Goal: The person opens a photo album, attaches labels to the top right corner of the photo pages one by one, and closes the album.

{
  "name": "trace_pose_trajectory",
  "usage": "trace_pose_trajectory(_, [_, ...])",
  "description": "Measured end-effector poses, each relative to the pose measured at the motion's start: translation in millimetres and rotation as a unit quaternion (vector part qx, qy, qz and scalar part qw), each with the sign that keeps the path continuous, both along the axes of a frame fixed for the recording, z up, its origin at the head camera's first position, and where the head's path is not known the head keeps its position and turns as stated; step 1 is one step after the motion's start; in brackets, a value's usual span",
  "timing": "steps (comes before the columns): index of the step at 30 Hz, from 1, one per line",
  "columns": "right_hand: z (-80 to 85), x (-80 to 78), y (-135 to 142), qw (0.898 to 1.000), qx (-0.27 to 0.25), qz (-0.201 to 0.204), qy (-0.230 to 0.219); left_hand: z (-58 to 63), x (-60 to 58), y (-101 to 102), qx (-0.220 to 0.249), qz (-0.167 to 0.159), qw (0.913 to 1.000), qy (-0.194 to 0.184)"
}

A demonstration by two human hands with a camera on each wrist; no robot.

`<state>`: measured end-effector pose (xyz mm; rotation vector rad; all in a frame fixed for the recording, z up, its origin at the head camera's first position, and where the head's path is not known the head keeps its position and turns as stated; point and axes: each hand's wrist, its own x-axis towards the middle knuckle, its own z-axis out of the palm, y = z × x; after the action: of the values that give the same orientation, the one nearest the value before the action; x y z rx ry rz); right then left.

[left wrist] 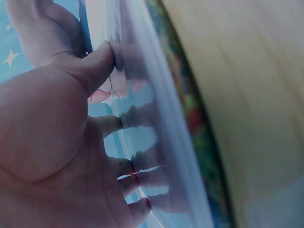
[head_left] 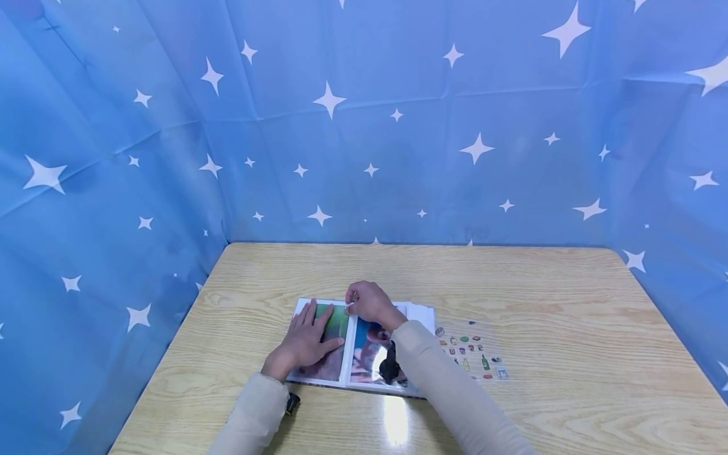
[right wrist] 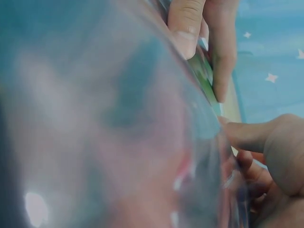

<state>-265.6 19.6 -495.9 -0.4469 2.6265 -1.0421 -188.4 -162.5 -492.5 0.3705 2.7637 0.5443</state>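
Observation:
An open photo album (head_left: pixel 345 373) lies on the table, with a glossy picture under a clear sleeve on each page. Spread flat, my left hand (head_left: pixel 305 341) presses on the green-topped left picture (head_left: pixel 335 328); its fingertips meet the shiny sleeve in the left wrist view. My right hand (head_left: pixel 371 303) is at the top of the album by the centre fold, fingers bent, and seems to pinch a small pale piece (head_left: pixel 348 309) too small to make out. In the right wrist view its thumb (right wrist: pixel 244 135) touches the page. Its forearm partly covers the right picture (head_left: pixel 366 354).
A clear sheet of small colourful stickers (head_left: pixel 469 347) lies right of the album, partly behind the right sleeve. The wooden table (head_left: pixel 569 303) extends to both sides. A blue star-patterned curtain (head_left: pixel 398 145) hangs behind and beside it.

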Motion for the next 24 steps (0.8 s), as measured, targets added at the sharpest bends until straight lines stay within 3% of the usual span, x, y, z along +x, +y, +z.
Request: trace_pose_trajectory(24, [-1.1, 1.0, 1.8, 1.000, -0.021, -0.014, 0.015, 3.7, 0.2, 1.0, -0.003, -0.001, 0.9999, -0.014])
